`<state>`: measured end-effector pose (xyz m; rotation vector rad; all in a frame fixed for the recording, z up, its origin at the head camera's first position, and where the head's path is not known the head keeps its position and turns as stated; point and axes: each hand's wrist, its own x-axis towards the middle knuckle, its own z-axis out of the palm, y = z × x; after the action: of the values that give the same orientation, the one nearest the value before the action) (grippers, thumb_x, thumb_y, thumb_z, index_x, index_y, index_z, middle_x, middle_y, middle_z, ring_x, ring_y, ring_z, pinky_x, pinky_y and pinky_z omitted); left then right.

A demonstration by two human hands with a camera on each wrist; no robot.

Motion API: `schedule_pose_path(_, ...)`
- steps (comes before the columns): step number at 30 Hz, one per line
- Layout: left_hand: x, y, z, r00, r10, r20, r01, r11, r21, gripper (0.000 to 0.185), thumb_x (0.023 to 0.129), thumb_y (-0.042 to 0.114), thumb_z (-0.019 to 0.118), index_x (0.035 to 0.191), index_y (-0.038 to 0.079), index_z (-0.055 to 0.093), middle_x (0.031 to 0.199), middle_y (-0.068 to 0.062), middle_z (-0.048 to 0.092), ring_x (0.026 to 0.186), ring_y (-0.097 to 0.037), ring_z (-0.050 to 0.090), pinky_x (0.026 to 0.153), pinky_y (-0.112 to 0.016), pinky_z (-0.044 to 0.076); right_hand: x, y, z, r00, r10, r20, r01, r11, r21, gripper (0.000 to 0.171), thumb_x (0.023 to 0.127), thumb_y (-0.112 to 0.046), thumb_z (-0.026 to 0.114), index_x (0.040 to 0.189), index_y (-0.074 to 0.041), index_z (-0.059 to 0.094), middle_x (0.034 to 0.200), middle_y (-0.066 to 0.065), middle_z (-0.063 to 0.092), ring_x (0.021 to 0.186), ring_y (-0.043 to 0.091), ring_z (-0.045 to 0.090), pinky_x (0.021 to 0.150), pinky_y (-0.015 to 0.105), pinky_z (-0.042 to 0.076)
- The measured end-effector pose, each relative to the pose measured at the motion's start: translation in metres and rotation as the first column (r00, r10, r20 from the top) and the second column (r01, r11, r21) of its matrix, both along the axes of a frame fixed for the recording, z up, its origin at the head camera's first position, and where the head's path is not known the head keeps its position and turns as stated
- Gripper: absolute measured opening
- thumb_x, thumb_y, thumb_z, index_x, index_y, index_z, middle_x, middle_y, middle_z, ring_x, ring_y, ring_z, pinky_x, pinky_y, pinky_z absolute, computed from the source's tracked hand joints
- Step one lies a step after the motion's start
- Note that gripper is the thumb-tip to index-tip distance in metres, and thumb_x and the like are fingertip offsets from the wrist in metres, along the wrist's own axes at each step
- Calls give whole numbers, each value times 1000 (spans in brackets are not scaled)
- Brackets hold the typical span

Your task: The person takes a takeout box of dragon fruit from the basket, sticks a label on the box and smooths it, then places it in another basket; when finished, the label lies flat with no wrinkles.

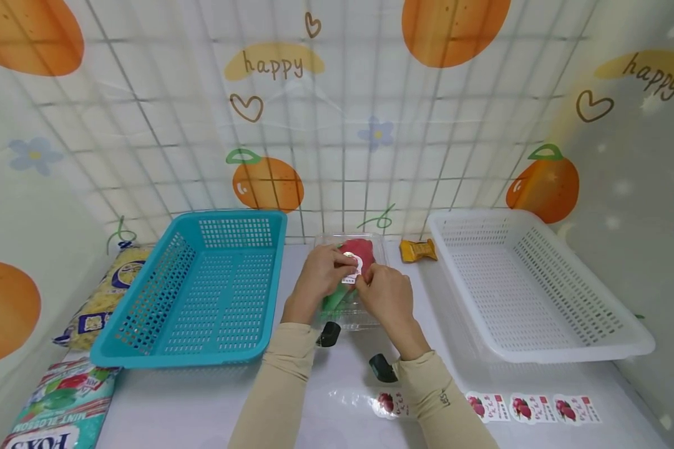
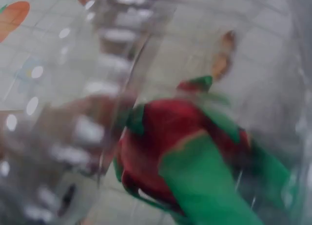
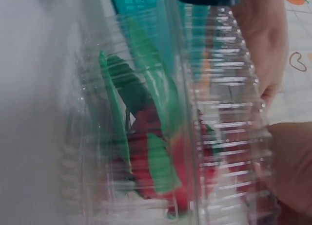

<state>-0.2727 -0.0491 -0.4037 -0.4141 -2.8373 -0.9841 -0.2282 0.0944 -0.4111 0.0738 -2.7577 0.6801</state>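
A clear plastic clamshell box (image 1: 337, 319) stands between the baskets, lid closed. Inside lies a red dragon fruit (image 3: 180, 186) with long green leaves. Over the lid is a white sticker (image 1: 349, 274) printed with red. My left hand (image 1: 321, 269) pinches it from the left, fingertips overlapping its face. From the other side, my right hand (image 1: 390, 293) pinches its lower right edge between thumb and curled fingers. The box's ridged wall blurs the hands in both wrist views.
A teal basket (image 1: 188, 360) stands left, a white basket (image 1: 567, 355) right. A small orange-gold packet (image 1: 418, 251) lies behind the box. More fruit stickers (image 1: 530, 408) lie in front. Yellow pasta bag (image 1: 92, 305) and mint candy bag (image 1: 62, 405) are at far left.
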Motion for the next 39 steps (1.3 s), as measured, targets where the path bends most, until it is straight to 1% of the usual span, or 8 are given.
schedule_pose_path(3, 2, -3, 0, 1000, 15, 15, -15, 1000, 11, 14, 90, 17, 78, 103, 18, 84, 101, -4, 74, 97, -23, 59, 76, -31, 53, 0, 1, 0, 1000, -3, 15, 3, 1000, -4, 31, 92, -25, 67, 64, -14, 59, 57, 0, 56, 55, 20, 52, 54, 31, 39)
schedule_pose_path(7, 4, -4, -1, 999, 37, 24, -37, 999, 18, 14, 90, 19, 79, 103, 17, 84, 98, -4, 73, 92, -22, 57, 70, -27, 49, 0, 1, -1, 1000, -1, 28, 1, 1000, -7, 31, 92, -25, 68, 64, -14, 59, 57, 0, 55, 54, 19, 51, 51, 29, 36)
schedule_pose_path(14, 8, -6, -3, 998, 44, 32, -45, 999, 23, 14, 88, 20, 81, 101, 19, 84, 102, -3, 72, 96, -21, 55, 74, -28, 52, -1, 2, -3, 1000, 6, 21, -6, 1000, -7, 32, 92, -24, 67, 64, -13, 57, 56, 1, 52, 54, 19, 49, 51, 29, 34)
schedule_pose_path(21, 12, -11, 1, 1000, -10, -5, 10, 1000, 1, 8, 86, 20, 82, 93, 18, 85, 101, -4, 71, 99, -23, 57, 82, -34, 51, 0, 2, 0, 1000, 14, 21, -14, 1000, 1, 31, 92, -25, 68, 65, -13, 58, 57, 0, 54, 55, 19, 50, 51, 29, 35)
schedule_pose_path(24, 14, -12, 3, 1000, -18, 3, 18, 1000, -6, 8, 86, 20, 82, 93, 17, 85, 102, -5, 71, 101, -23, 57, 85, -36, 52, 0, 3, 0, 1000, 13, 16, -13, 1000, 2, 31, 91, -25, 68, 64, -13, 58, 57, 0, 54, 54, 19, 50, 51, 29, 35)
schedule_pose_path(28, 16, -12, 4, 999, -17, 27, 17, 1000, -12, 8, 87, 19, 82, 93, 16, 85, 104, -5, 71, 102, -24, 57, 86, -37, 53, 0, 2, -1, 1000, 7, 16, -7, 1000, 0, 31, 91, -26, 69, 65, -13, 59, 57, 0, 55, 54, 19, 51, 51, 28, 35)
schedule_pose_path(35, 18, -12, 4, 1000, -4, 31, 5, 999, -32, 8, 87, 19, 81, 94, 16, 85, 107, -4, 71, 104, -24, 57, 86, -36, 54, -3, 1, -2, 1000, -13, 8, 13, 1000, 6, 32, 92, -31, 69, 67, -13, 62, 59, 1, 59, 55, 20, 53, 49, 29, 37)
schedule_pose_path(39, 19, -12, 5, 999, 11, 44, -10, 999, -31, 9, 88, 21, 81, 95, 17, 85, 108, -4, 70, 105, -23, 56, 86, -35, 55, -6, 0, -4, 999, -32, -4, 32, 999, -6, 33, 93, -32, 69, 66, -13, 62, 59, 1, 59, 54, 20, 54, 48, 29, 36)
